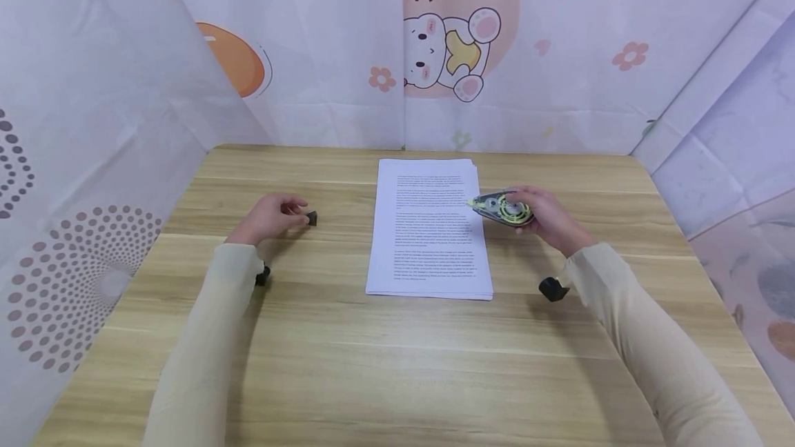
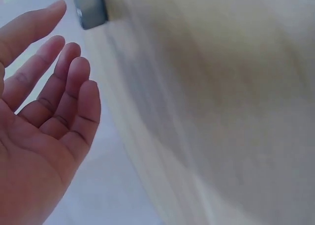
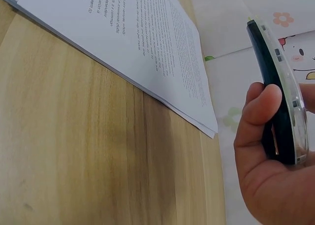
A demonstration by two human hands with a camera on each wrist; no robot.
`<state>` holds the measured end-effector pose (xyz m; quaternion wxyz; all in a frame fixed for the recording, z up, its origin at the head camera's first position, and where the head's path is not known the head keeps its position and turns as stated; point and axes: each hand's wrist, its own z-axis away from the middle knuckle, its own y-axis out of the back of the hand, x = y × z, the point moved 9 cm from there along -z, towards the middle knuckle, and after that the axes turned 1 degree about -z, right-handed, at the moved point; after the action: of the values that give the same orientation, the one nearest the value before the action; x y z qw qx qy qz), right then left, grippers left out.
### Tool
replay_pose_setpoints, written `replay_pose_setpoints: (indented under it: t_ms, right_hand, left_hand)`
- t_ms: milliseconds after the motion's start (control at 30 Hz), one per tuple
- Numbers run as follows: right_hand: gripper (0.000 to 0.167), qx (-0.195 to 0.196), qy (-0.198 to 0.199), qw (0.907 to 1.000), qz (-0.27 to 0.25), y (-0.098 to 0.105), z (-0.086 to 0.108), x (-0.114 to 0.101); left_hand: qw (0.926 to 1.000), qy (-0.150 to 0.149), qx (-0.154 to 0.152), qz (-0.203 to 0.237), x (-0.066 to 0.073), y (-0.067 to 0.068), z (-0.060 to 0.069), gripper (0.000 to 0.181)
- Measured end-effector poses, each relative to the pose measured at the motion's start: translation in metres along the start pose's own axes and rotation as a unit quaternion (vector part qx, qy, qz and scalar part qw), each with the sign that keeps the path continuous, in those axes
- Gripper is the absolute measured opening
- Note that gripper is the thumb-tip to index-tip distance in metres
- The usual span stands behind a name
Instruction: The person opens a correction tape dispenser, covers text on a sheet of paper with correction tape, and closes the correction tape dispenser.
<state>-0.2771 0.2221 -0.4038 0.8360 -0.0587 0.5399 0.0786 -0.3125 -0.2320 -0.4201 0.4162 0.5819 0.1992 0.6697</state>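
My right hand (image 1: 546, 218) grips a correction tape dispenser (image 1: 502, 208) with a clear casing and yellow-green wheel. Its tip points left, over the right edge of a stack of printed paper (image 1: 428, 233). In the right wrist view, fingers curl round the dispenser's dark side (image 3: 275, 102). To the left of the paper, my left hand (image 1: 273, 216) is over the table with loosely bent fingers. Just beyond its fingertips is a small dark block (image 1: 312, 218), whose kind I cannot tell. A narrow gap separates this block (image 2: 91, 8) from the left thumb in the left wrist view.
The wooden table (image 1: 385, 364) carries the paper stack near its middle. Printed curtains (image 1: 323, 54) hang behind the table and along both sides. Small black pieces (image 1: 552, 289) sit at each wrist.
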Motion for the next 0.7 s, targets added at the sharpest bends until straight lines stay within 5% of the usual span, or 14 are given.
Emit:
replay_pose_setpoints:
  t_ms: [233, 700]
  right_hand:
    - [0.026, -0.002, 0.001, 0.9999, -0.01, -0.001, -0.001, 0.0]
    - [0.048, -0.004, -0.004, 1.0, 0.005, -0.001, -0.002, 0.001]
  left_hand:
    - [0.9997, -0.02, 0.011, 0.001, 0.026, -0.001, -0.003, 0.043]
    - [0.9951, -0.097, -0.003, -0.019, 0.078, -0.024, -0.024, 0.044]
